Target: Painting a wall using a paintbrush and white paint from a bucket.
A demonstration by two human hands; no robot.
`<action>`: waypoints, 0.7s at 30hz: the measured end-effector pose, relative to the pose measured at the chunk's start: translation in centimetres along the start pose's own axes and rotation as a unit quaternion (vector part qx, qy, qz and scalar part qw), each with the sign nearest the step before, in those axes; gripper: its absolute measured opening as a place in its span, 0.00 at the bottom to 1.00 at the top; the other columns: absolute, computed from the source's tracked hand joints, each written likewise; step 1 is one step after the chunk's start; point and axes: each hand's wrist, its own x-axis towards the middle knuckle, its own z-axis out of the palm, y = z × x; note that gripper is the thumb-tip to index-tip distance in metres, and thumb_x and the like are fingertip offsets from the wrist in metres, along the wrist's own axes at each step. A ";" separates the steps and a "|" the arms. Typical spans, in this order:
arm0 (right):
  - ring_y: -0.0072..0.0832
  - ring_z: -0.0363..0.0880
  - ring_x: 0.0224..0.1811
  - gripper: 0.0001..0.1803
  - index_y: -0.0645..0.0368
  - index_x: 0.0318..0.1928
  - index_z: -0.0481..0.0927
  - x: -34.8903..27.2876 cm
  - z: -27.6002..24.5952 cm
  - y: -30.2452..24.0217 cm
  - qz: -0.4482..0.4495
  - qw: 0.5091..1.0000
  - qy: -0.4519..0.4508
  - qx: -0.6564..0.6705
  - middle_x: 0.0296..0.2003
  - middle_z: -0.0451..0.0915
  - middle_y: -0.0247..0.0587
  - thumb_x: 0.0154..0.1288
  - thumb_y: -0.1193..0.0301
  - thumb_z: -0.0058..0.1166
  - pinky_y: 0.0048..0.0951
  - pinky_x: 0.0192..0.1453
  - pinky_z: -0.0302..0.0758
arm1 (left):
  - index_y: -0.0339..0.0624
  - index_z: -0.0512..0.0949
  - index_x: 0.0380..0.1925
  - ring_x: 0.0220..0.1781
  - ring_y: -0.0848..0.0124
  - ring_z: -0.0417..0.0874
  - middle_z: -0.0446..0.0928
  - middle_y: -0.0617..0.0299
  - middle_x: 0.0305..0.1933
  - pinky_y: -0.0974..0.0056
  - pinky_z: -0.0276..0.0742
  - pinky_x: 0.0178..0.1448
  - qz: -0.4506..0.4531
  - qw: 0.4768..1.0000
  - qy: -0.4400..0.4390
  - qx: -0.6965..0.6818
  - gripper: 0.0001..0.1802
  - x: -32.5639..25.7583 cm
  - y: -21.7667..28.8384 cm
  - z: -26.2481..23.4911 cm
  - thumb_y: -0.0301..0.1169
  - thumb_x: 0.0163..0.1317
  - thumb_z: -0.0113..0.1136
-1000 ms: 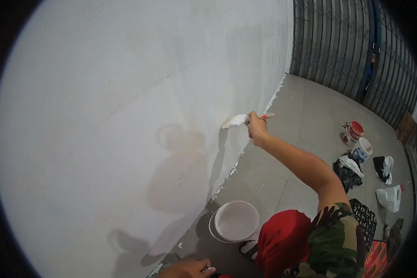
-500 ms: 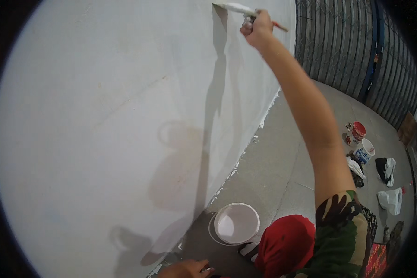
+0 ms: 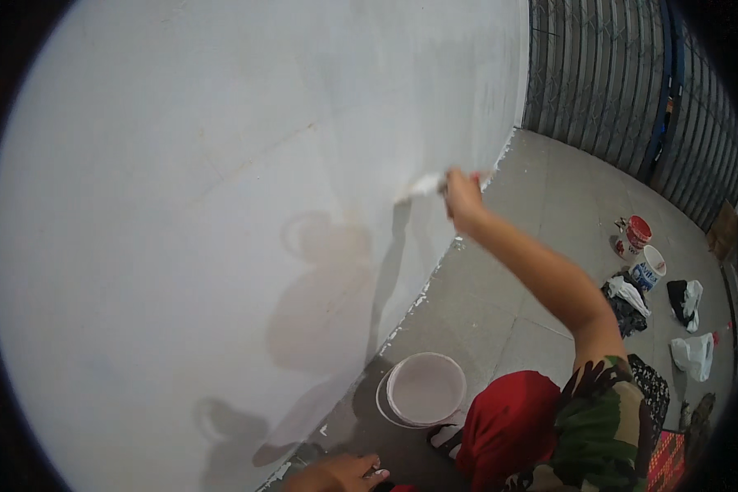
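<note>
My right hand (image 3: 462, 199) is closed around the handle of a paintbrush (image 3: 425, 184), held out at arm's length. The brush's white, paint-covered head points left and meets the pale wall (image 3: 221, 271) low down; motion blurs it slightly. A bit of reddish handle sticks out behind my fist. At the bottom edge is my left hand (image 3: 348, 473), its fingers bent and close together; whatever they hold, if anything, is hidden. Between my left hand and red-clothed knee (image 3: 508, 418) stands a white bucket (image 3: 460, 402) with pale paint inside, its handle hanging down on the wall side.
White paint flecks line the foot of the wall along the grey tiled floor (image 3: 500, 287). A folding metal gate (image 3: 594, 74) closes the far side. To the right sit a red pot (image 3: 635, 234), a white-and-blue tub (image 3: 648, 266) and several plastic bags (image 3: 693, 357).
My right hand has brought the paintbrush down the wall from near the top of the view. My left hand stays low, and the bucket stands where it was.
</note>
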 end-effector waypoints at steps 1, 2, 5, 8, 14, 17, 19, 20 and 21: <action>0.21 0.55 0.10 0.09 0.49 0.36 0.65 -1.6 2.4 -4.4 -0.032 0.993 -0.009 0.113 0.17 0.66 0.29 0.61 0.60 0.45 0.27 0.12 0.49 | 0.36 0.74 0.50 0.53 0.42 0.76 0.77 0.39 0.49 0.47 0.70 0.57 -0.003 1.000 -0.004 0.008 0.26 0.0 -0.2 -0.2 0.48 0.69 0.44; 0.20 0.55 0.10 0.11 0.47 0.40 0.61 -1.7 3.4 -8.8 -0.025 0.993 -0.014 0.116 0.19 0.67 0.29 0.61 0.62 0.45 0.27 0.12 0.48 | 0.36 0.74 0.50 0.53 0.42 0.76 0.77 0.39 0.49 0.47 0.70 0.57 -0.001 1.000 -0.010 0.010 0.26 0.0 -0.2 -0.4 0.48 0.69 0.44; 0.20 0.54 0.12 0.09 0.49 0.27 0.63 -4.0 5.4 -21.1 -0.072 0.973 -0.053 0.212 0.16 0.63 0.29 0.63 0.64 0.44 0.25 0.15 0.51 | 0.37 0.73 0.54 0.57 0.43 0.75 0.76 0.40 0.54 0.48 0.69 0.61 -0.041 0.999 -0.025 0.010 0.27 -1.3 0.8 -0.6 0.49 0.69 0.44; 0.21 0.54 0.13 0.11 0.50 0.25 0.64 -3.5 4.7 -23.2 -0.088 0.943 -0.107 0.301 0.16 0.62 0.29 0.64 0.63 0.43 0.25 0.17 0.52 | 0.38 0.72 0.57 0.59 0.44 0.74 0.76 0.41 0.55 0.49 0.68 0.63 -0.045 0.998 -0.028 0.031 0.28 -1.0 0.7 -1.1 0.49 0.69 0.44; 0.22 0.60 0.14 0.14 0.48 0.27 0.66 -4.3 6.7 -5.9 -0.058 0.932 -0.046 0.355 0.17 0.63 0.28 0.64 0.54 0.45 0.26 0.18 0.57 | 0.37 0.71 0.56 0.56 0.44 0.76 0.77 0.41 0.52 0.49 0.70 0.60 -0.040 0.999 0.003 -0.004 0.27 -2.1 0.0 0.1 0.48 0.69 0.45; 0.20 0.61 0.15 0.14 0.48 0.28 0.67 -4.2 3.1 5.7 0.000 0.961 -0.022 0.277 0.18 0.64 0.27 0.64 0.55 0.45 0.25 0.16 0.56 | 0.38 0.73 0.52 0.51 0.43 0.78 0.79 0.41 0.48 0.48 0.72 0.55 -0.005 1.000 -0.006 0.000 0.25 -2.3 -0.1 0.3 0.48 0.68 0.46; 0.20 0.62 0.15 0.14 0.48 0.27 0.68 -3.3 0.1 13.0 0.031 0.995 0.040 0.086 0.17 0.65 0.27 0.63 0.55 0.45 0.27 0.16 0.55 | 0.39 0.74 0.48 0.48 0.43 0.79 0.80 0.42 0.44 0.47 0.73 0.51 0.001 1.000 0.004 0.010 0.22 -2.9 0.5 -0.1 0.47 0.68 0.47; 0.20 0.62 0.15 0.14 0.48 0.27 0.68 -3.8 -0.2 14.7 0.036 0.995 0.039 0.086 0.17 0.65 0.27 0.63 0.55 0.45 0.27 0.16 0.55 | 0.39 0.74 0.48 0.48 0.43 0.79 0.80 0.42 0.44 0.47 0.73 0.51 -0.004 1.000 0.002 0.008 0.22 -3.0 0.2 0.2 0.47 0.68 0.47; 0.20 0.62 0.15 0.15 0.49 0.25 0.68 -4.3 -0.6 15.9 0.066 0.994 0.073 0.038 0.17 0.65 0.28 0.63 0.55 0.45 0.27 0.15 0.54 | 0.40 0.75 0.47 0.47 0.43 0.79 0.80 0.43 0.44 0.47 0.73 0.51 -0.010 1.000 0.002 -0.002 0.21 -2.8 -0.2 0.5 0.47 0.68 0.47</action>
